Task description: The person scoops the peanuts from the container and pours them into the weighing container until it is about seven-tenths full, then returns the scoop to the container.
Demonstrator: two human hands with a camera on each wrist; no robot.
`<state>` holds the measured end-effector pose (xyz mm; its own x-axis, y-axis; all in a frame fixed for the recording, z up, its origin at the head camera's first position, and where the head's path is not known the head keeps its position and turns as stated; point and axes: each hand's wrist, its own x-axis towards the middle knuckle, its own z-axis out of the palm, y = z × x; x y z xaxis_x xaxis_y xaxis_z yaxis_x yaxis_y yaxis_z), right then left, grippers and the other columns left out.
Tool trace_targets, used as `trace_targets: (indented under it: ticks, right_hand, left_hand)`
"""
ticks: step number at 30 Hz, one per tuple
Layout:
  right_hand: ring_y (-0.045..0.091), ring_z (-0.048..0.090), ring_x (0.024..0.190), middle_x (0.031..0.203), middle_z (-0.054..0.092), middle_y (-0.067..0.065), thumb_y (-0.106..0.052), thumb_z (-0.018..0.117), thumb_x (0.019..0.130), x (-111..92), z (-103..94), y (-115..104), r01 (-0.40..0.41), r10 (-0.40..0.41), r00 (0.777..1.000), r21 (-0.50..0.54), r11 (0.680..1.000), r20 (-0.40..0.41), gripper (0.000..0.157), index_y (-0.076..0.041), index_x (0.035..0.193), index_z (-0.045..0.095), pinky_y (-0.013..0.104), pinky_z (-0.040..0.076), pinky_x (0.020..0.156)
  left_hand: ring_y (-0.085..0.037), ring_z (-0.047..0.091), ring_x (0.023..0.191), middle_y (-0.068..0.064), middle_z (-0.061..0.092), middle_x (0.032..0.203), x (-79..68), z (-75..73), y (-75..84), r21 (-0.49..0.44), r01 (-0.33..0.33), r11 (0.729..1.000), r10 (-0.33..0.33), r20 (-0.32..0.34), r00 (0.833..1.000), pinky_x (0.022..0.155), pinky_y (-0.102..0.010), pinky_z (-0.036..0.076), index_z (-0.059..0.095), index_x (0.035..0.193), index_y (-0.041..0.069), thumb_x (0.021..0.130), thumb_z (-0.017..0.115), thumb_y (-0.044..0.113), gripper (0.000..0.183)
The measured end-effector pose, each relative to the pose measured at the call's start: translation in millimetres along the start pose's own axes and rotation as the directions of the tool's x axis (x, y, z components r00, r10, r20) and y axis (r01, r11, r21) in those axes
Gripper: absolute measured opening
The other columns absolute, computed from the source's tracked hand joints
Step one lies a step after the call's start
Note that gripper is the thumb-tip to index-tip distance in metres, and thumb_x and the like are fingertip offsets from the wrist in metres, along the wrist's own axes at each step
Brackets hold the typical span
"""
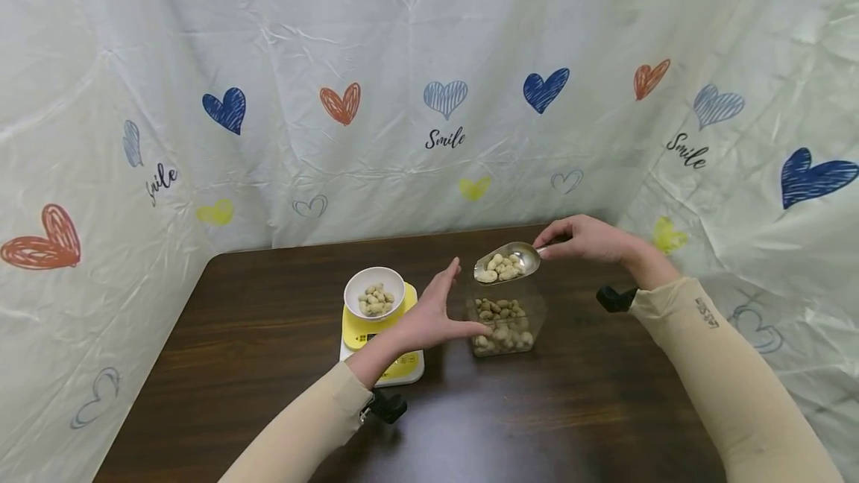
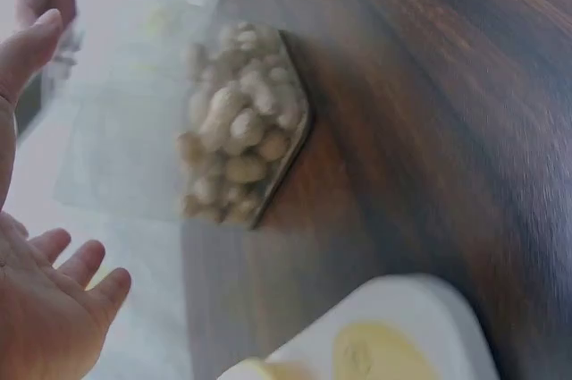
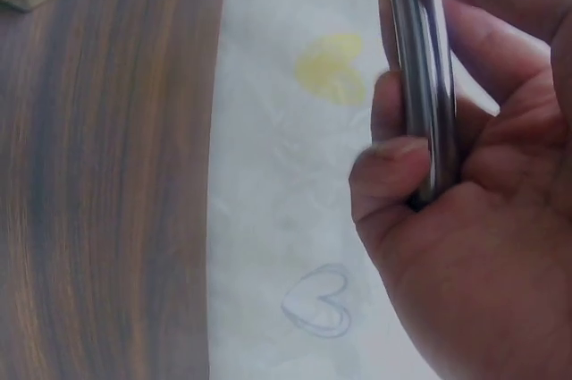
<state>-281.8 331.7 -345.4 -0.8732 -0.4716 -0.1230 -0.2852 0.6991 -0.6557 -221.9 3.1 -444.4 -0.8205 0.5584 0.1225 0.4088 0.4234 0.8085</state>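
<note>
The right hand [image 1: 590,239] grips a metal scoop [image 1: 529,259] by its handle [image 3: 429,85], carrying peanuts [image 1: 503,268] above a clear container [image 1: 535,305] of more peanuts on the surface [image 1: 268,334]. The left hand [image 1: 432,317], fingers spread wide, is at the container's left side; contact cannot be told. Farther left, a white bowl [image 1: 396,288] of peanuts sits on a scale [image 1: 411,297].

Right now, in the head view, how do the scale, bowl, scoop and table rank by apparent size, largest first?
1. Table
2. Scale, though partly covered
3. Bowl and scoop: too alike to rank
</note>
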Motion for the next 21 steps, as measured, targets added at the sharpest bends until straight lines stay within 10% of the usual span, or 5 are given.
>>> trace_targets:
  ticks: [9,21]
  right_hand:
    - [0.019,0.055,0.104,0.114,0.061,-0.002,-0.043,0.068,0.082,4.8,13.9,-25.4,-0.044,0.047,0.996,0.031,0.999,-0.081,0.032,-0.023,0.107,0.067,0.039,0.044,0.081]
    - [0.02,0.055,0.103,0.115,0.06,0.001,-0.041,0.067,0.084,25.6,39.7,-67.8,-0.032,0.046,0.993,0.122,0.992,-0.112,0.032,-0.02,0.108,0.068,0.039,0.045,0.081]
  left_hand:
    - [-0.009,0.019,0.134,0.01,0.021,0.148,-30.3,-61.5,-5.3,0.106,-0.072,0.992,0.085,-0.123,0.989,0.103,-0.045,0.028,0.008,0.147,0.037,0.069,0.073,0.058,0.104]
    - [-0.022,0.009,0.137,0.006,0.012,0.151,-65.0,-119.6,-59.1,0.217,0.14,0.966,-0.097,-0.197,0.976,0.1,-0.056,0.025,0.004,0.146,0.042,0.063,0.078,0.058,0.112]
